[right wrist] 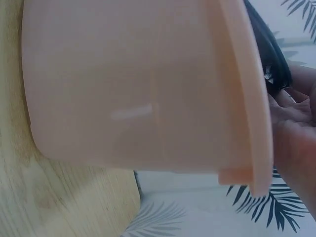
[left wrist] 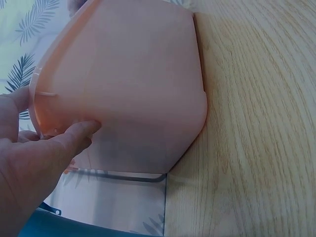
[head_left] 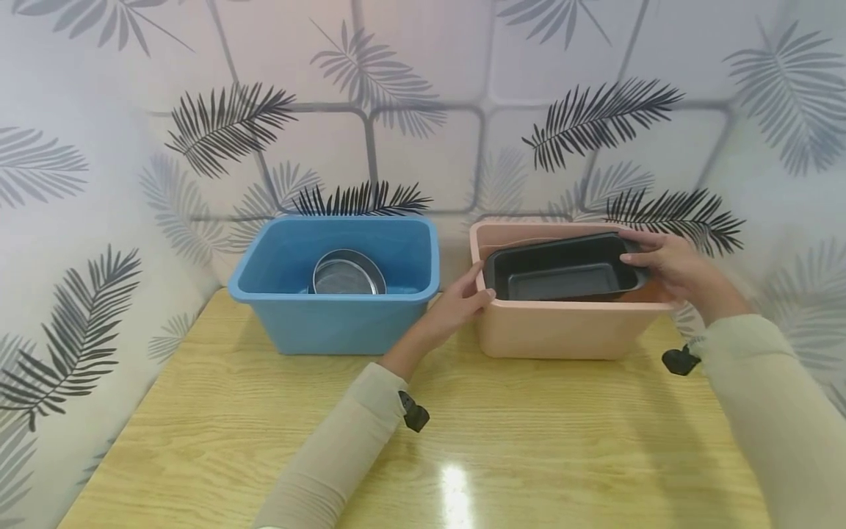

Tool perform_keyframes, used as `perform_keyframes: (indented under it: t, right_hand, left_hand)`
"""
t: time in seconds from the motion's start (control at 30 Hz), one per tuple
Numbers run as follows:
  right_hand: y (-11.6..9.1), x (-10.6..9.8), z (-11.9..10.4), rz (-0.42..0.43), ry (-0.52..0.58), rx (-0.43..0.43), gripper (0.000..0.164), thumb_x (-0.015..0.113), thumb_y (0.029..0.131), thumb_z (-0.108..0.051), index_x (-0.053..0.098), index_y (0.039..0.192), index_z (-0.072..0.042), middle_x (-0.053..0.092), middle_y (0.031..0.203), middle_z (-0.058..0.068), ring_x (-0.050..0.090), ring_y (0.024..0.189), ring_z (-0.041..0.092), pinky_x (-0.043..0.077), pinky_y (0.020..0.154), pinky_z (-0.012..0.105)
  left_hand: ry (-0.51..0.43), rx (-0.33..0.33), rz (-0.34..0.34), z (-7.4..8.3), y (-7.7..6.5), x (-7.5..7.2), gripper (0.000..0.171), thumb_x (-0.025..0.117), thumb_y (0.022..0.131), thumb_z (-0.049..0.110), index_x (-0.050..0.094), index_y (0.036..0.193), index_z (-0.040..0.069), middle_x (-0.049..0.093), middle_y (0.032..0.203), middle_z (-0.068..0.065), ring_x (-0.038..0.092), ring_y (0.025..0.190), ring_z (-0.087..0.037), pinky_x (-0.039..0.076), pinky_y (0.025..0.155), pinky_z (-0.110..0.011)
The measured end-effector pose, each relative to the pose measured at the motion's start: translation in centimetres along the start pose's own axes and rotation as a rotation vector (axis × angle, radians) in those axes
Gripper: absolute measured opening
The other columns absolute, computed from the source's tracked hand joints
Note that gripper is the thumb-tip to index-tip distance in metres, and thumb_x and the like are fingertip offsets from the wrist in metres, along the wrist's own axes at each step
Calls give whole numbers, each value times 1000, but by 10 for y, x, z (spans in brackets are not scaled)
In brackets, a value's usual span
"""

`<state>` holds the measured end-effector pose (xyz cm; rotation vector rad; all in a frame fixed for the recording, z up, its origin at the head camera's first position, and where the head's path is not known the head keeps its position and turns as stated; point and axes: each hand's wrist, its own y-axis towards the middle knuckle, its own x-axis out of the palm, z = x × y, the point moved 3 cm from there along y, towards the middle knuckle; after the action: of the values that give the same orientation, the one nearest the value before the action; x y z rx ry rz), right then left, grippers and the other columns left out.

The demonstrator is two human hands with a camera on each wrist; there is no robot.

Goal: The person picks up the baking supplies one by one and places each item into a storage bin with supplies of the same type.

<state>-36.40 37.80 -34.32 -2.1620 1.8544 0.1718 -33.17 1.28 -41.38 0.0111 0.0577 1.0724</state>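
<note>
A black loaf pan lies slightly tilted in the mouth of the peach plastic bin, its right end higher than its left. My right hand grips the pan's right end, thumb over its inner side; in the right wrist view the pan's dark edge shows past the bin's rim. At the bin's left front corner, my left hand holds the rim. The left wrist view shows that hand with fingers at the rim and one digit against the outer wall. What lies under the pan is mostly hidden.
Left of the peach bin stands a blue plastic bin with a round metal piece, maybe a sieve or cake tin, leaning inside. Both bins sit at the back of a wooden table, close to a leaf-patterned wall.
</note>
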Motion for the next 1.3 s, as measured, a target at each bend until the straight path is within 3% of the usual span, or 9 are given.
perform_keyframes:
  t: [0.13,0.23,0.47,0.63,0.73,0.8,0.93,1.1,1.3]
  right_hand:
    - [6,5,4,-12,-51,7,74,62,100,-8,19,161,-7,28,162,22,68,98,0,58,91,28]
    - [9,7,7,-14,-73,24,73,59,101,-8,17,161,-6,16,164,26,66,97,-4,57,91,24]
    - [15,10,9,-21,-109,21,69,59,102,-11,21,160,-5,12,167,22,64,96,-6,57,85,21]
    - [18,12,13,-50,-106,16,71,58,102,-10,17,160,0,8,165,28,65,94,-5,58,83,20]
    - [19,15,16,-63,-134,25,69,54,104,-8,15,160,1,12,164,31,65,104,2,57,88,23]
    - [19,17,18,-66,-167,35,68,53,105,-9,14,160,2,12,164,30,60,124,16,55,99,30]
    - [20,19,21,-42,-192,66,68,51,106,-13,13,160,1,12,166,24,29,149,40,35,119,49]
    - [21,16,21,-14,-223,75,69,53,106,-17,14,161,-2,10,168,21,18,152,44,22,123,56]
    - [23,14,21,-11,-237,59,71,54,105,-20,14,161,-2,14,168,18,20,153,39,24,123,52]
  left_hand:
    - [3,-6,-3,3,-2,3,74,57,103,23,14,164,23,21,167,-15,43,144,-26,41,114,-46]
    - [0,-3,-5,4,-2,4,74,57,103,23,14,164,22,24,166,-17,44,143,-26,41,114,-45]
    - [2,2,21,3,-1,2,73,59,102,26,19,162,30,29,165,-11,46,141,-25,41,115,-47]
    - [5,-4,15,2,-2,1,73,60,102,28,19,162,32,29,165,-10,45,142,-23,42,114,-45]
    - [10,-5,15,1,-3,1,72,59,102,27,20,162,32,29,165,-10,45,142,-24,42,114,-44]
    - [10,-7,13,0,-4,2,71,58,103,25,20,162,32,29,165,-10,43,144,-24,42,114,-45]
    - [2,-5,12,-1,-4,2,71,59,103,25,19,162,31,27,166,-10,41,145,-25,41,114,-45]
    - [0,1,15,0,-4,2,72,59,102,26,20,162,32,29,165,-10,43,144,-24,42,114,-45]
    - [7,-8,23,0,-3,1,72,60,102,29,20,162,33,31,164,-10,46,142,-23,42,113,-44]
